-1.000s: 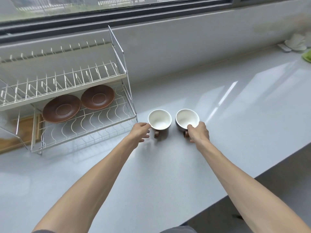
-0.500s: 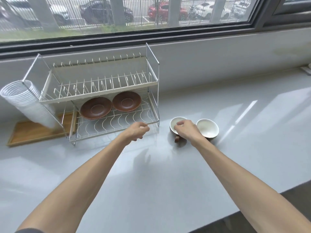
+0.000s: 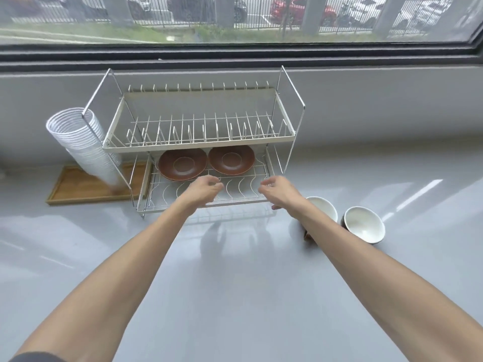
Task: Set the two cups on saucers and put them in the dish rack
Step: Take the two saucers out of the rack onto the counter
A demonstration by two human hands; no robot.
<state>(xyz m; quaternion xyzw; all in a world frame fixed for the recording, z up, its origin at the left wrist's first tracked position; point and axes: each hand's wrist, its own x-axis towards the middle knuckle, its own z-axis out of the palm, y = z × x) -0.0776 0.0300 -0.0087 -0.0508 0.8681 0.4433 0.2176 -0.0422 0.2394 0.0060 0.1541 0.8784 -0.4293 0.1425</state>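
Observation:
Two brown saucers, the left saucer (image 3: 182, 164) and the right saucer (image 3: 231, 159), lie side by side on the lower shelf of the wire dish rack (image 3: 283, 138). Two cups, white inside and dark outside, stand on the counter right of the rack: the near cup (image 3: 324, 208) is partly hidden by my right forearm, the far cup (image 3: 363, 227) is in full view. My left hand (image 3: 203, 190) and my right hand (image 3: 278, 190) hover over the front of the lower shelf, fingers loosely curled, holding nothing.
A stack of white disposable cups (image 3: 83, 142) leans against the rack's left side above a wooden tray (image 3: 78, 188). The rack's upper shelf holds nothing. A grey wall and a window sill run behind the rack. The grey counter (image 3: 235, 296) stretches toward me.
Both hands have left the cups and moved left to the front of the rack's lower shelf. The view has swung left and up, so the rack is now central.

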